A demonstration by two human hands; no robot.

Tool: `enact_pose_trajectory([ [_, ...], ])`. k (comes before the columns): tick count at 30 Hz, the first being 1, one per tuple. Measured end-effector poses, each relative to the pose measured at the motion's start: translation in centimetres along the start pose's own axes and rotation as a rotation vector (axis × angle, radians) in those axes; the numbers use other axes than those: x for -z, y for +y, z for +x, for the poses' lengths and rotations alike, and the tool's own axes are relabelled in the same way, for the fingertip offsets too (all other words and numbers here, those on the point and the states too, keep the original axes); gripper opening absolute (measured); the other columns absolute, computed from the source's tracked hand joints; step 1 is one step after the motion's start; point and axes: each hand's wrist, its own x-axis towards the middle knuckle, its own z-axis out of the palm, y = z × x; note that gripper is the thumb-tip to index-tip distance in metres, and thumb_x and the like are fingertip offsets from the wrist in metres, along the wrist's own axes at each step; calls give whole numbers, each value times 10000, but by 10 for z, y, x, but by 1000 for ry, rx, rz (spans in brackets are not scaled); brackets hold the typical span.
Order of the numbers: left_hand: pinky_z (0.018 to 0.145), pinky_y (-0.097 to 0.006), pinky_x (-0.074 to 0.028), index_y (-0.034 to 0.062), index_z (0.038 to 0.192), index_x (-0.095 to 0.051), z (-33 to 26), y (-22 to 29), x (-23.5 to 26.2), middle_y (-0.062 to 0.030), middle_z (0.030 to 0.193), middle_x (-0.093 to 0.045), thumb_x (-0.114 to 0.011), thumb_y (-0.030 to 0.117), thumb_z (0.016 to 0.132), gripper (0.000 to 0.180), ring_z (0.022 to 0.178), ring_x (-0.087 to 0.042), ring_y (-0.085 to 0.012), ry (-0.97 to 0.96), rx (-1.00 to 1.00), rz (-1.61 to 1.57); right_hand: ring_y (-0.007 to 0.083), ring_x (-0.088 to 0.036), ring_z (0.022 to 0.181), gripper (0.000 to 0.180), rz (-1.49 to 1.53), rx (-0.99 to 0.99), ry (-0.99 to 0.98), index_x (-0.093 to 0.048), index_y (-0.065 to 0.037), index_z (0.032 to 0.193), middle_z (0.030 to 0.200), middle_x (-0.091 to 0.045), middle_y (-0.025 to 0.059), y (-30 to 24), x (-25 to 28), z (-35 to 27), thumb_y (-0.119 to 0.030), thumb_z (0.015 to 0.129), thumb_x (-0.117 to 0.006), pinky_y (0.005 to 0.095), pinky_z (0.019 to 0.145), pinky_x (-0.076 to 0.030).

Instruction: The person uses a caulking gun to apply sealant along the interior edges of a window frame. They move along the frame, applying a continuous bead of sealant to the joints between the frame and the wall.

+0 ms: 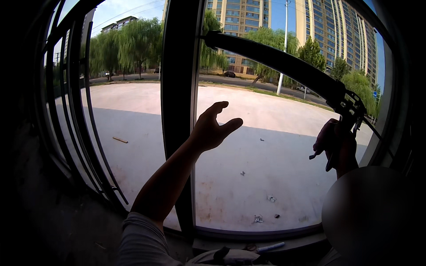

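Note:
A long dark caulking gun point(275, 62) slants across the upper right of the view. Its narrow front end meets or nearly meets the dark upright window post point(179, 111); against the light I cannot tell whether they touch. My right hand point(341, 144) is wrapped around the gun's handle at the right, mostly in silhouette. My left hand point(213, 126) is raised in front of the post and the opening beside it, thumb and fingers apart with nothing between them. The left forearm crosses the post's lower part.
A dark barred frame point(84, 111) stands at the left. Along the bottom, the sill point(301, 241) carries a light-coloured stick-like item point(270, 247). Outside, pale paving holds scattered scraps point(258, 219) and a short brown strip point(120, 139). A blurred round patch covers the lower right.

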Motion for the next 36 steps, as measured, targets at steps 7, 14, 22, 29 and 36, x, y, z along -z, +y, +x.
enact_pose_trajectory([
  [7, 994, -509, -526, -37, 1389, -437, 25, 58, -41, -256, 1261, -580, -564, 567, 980, 741, 1191, -615, -334, -124, 157, -1192, 223, -671, 576, 327, -131, -125, 142, -582, -20, 873, 685, -643, 133, 19, -14, -109, -324, 912, -693, 343, 524, -580],
  [14, 698, -385, -653, -1, 1092, -552, 2, 39, -74, -97, 860, -646, -669, 382, 939, 428, 796, -724, -210, -3, 412, -1162, 225, -665, 596, 441, 69, -219, 227, -551, -17, 1147, 682, -643, 131, 89, -22, -179, -249, 850, -781, 345, 540, -573],
  [22, 620, -344, -659, -51, 1088, -487, -20, 30, -86, -118, 857, -615, -655, 282, 934, 404, 720, -712, -208, -26, 369, -1239, 264, -727, 846, 264, -167, -236, 315, -721, 8, 914, 878, -735, 170, 86, -54, -194, -250, 924, -664, 390, 765, -593],
  [29, 670, -320, -631, -25, 1096, -467, -62, 24, -110, -111, 881, -600, -674, 254, 903, 398, 734, -683, -175, -24, 489, -1201, 272, -655, 1021, 323, -128, -271, 155, -675, -3, 1063, 1058, -697, 144, 91, -59, -258, -54, 753, -596, 440, 920, -535],
  [36, 617, -285, -583, 39, 1068, -500, -119, 17, -137, -66, 857, -598, -730, 259, 881, 369, 720, -663, -141, -2, 795, -1089, 221, -648, 1076, 440, -84, -342, 189, -625, -27, 1245, 1104, -688, 127, 127, -60, -355, -90, 812, -669, 407, 919, -523],
])
